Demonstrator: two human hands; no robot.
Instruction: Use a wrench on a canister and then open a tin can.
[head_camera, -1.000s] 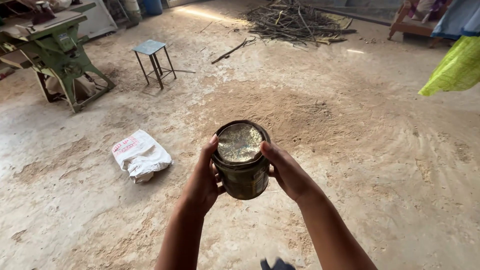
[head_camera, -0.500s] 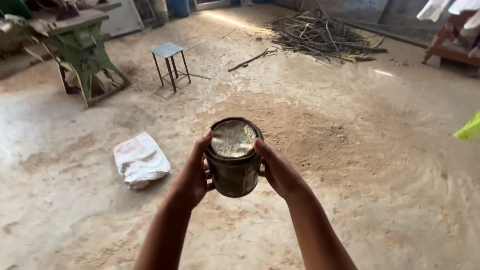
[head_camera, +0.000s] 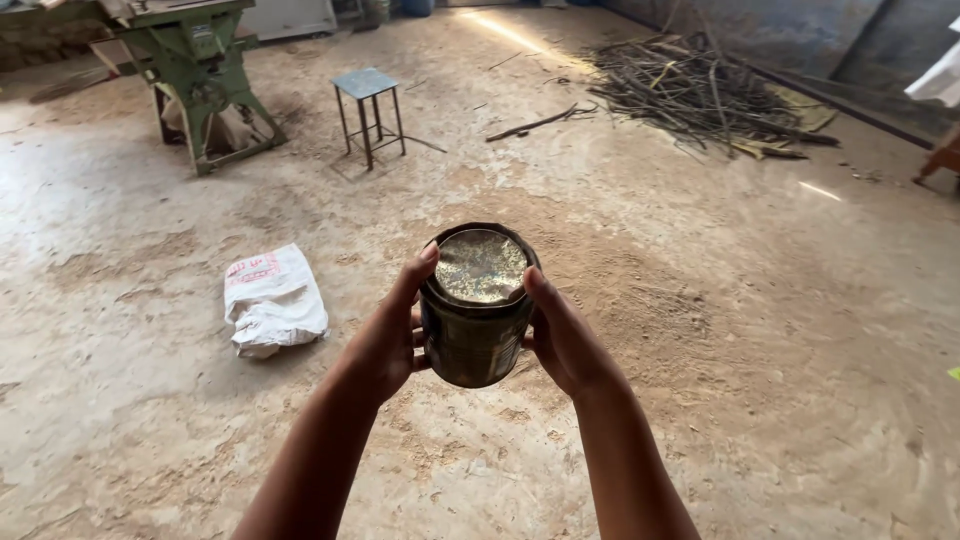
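Note:
A dark, worn metal tin (head_camera: 476, 320) with a shiny speckled lid is held upright in front of me, above a dusty floor. My left hand (head_camera: 386, 340) wraps its left side, the thumb resting on the rim. On the other side, my right hand (head_camera: 563, 335) grips the tin with its thumb also up at the lid's edge. Both forearms reach in from the bottom of the head view.
A white sack (head_camera: 272, 300) lies on the floor to the left. Farther back stand a small blue stool (head_camera: 368, 108) and a green machine stand (head_camera: 200, 75). A pile of sticks (head_camera: 700, 90) lies at the back right. Sawdust covers the floor (head_camera: 750, 330).
The view has swung right and tilted, so the stool, machine and stick pile shifted in frame; the green cloth at the right is gone. Both hands keep the same hold on the tin.

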